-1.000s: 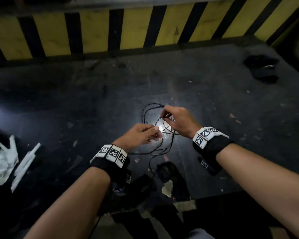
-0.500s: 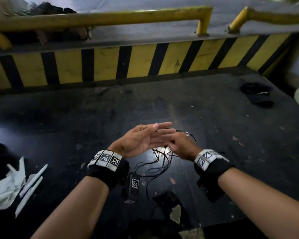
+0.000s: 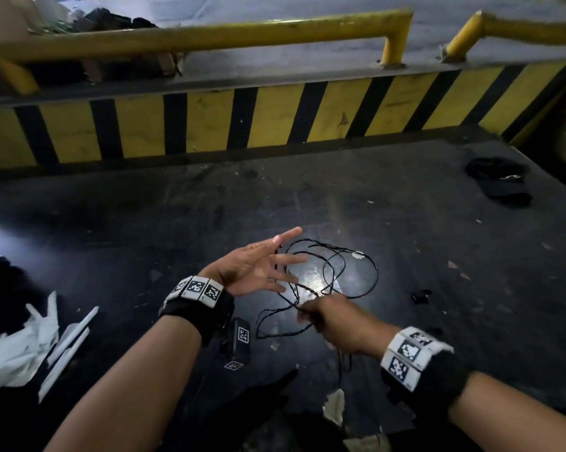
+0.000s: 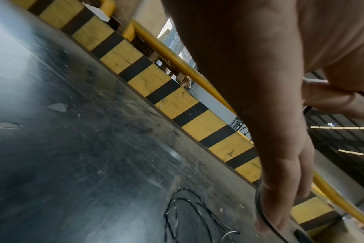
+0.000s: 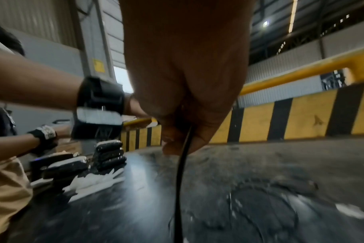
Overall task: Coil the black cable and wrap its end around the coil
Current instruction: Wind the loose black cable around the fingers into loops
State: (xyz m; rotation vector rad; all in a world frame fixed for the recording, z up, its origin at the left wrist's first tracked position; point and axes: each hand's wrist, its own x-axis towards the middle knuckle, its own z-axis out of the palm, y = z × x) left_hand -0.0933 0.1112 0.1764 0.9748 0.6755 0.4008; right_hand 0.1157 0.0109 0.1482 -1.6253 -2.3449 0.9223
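Note:
The thin black cable (image 3: pixel 347 272) lies in loose loops on the dark table (image 3: pixel 405 243). My left hand (image 3: pixel 262 269) hovers over its left side, palm turned up and fingers spread straight. Cable strands cross these fingers (image 3: pixel 288 259), and in the left wrist view a strand (image 4: pixel 260 207) curves round the fingertips (image 4: pixel 274 205). My right hand (image 3: pixel 324 316) is a fist nearer to me, gripping a cable strand. In the right wrist view the cable (image 5: pixel 182 166) hangs down from that fist (image 5: pixel 177 131). Both cable ends are hard to make out.
A yellow-and-black striped barrier (image 3: pixel 275 119) closes the far edge. White paper scraps (image 3: pixel 24 347) lie at the left, a black cloth (image 3: pixel 500 184) at the back right, a small tagged black device (image 3: pixel 241 340) under my left wrist. Another person's gloved hand (image 5: pixel 44 136) shows far left.
One second ago both hands pinched the cable close together. My left hand has since opened flat, and my right hand has drawn back toward me with a strand. The head view has tilted up.

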